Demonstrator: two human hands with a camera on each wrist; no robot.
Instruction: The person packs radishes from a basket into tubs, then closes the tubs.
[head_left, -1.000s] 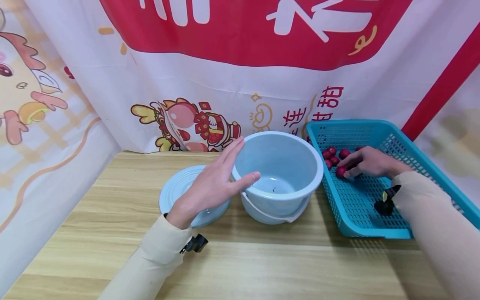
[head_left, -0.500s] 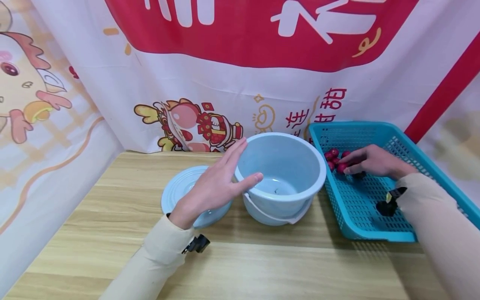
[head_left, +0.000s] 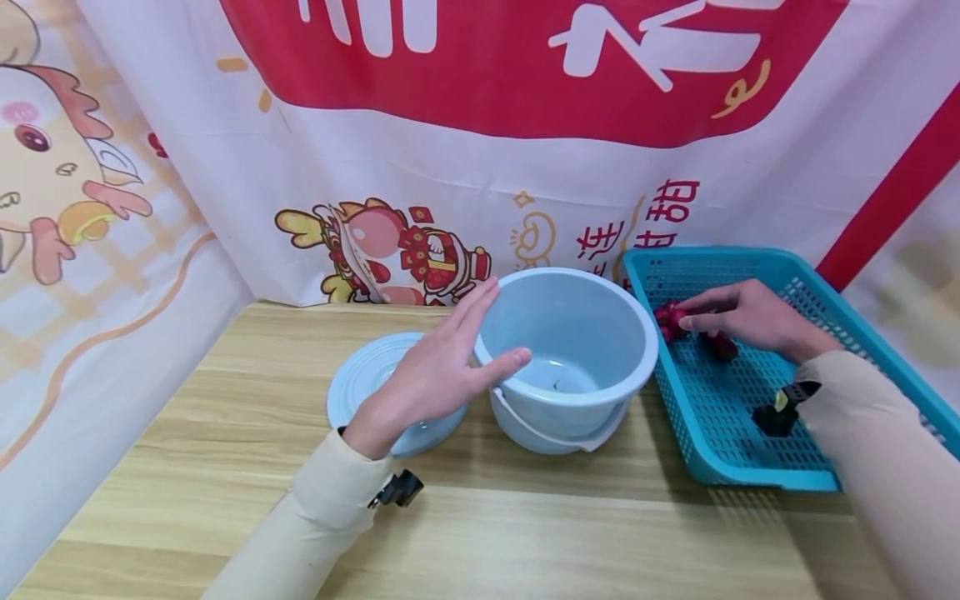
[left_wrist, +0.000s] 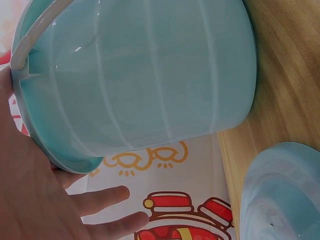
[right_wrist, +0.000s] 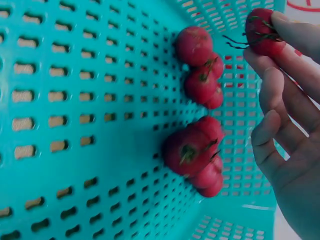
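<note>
My right hand pinches a small red cherry tomato by thumb and fingertips, its thin dark stem strands showing in the right wrist view. That hand reaches into a teal perforated basket, where several more cherry tomatoes lie along the basket wall. My left hand, fingers straight, is at the left rim of a light blue bucket, with the thumb over its opening. The bucket stands upright beside the basket, its handle hanging down in front. In the head view, its visible floor shows a small dark strand.
A round light blue lid lies on the wooden table left of the bucket, partly behind the left hand and wrist. A printed cloth hangs behind the table. Black wrist cameras are strapped to both sleeves.
The right hand has lifted slightly within the basket, with a tomato between its fingertips. The left hand keeps its place at the bucket. The head view has shifted a little.
</note>
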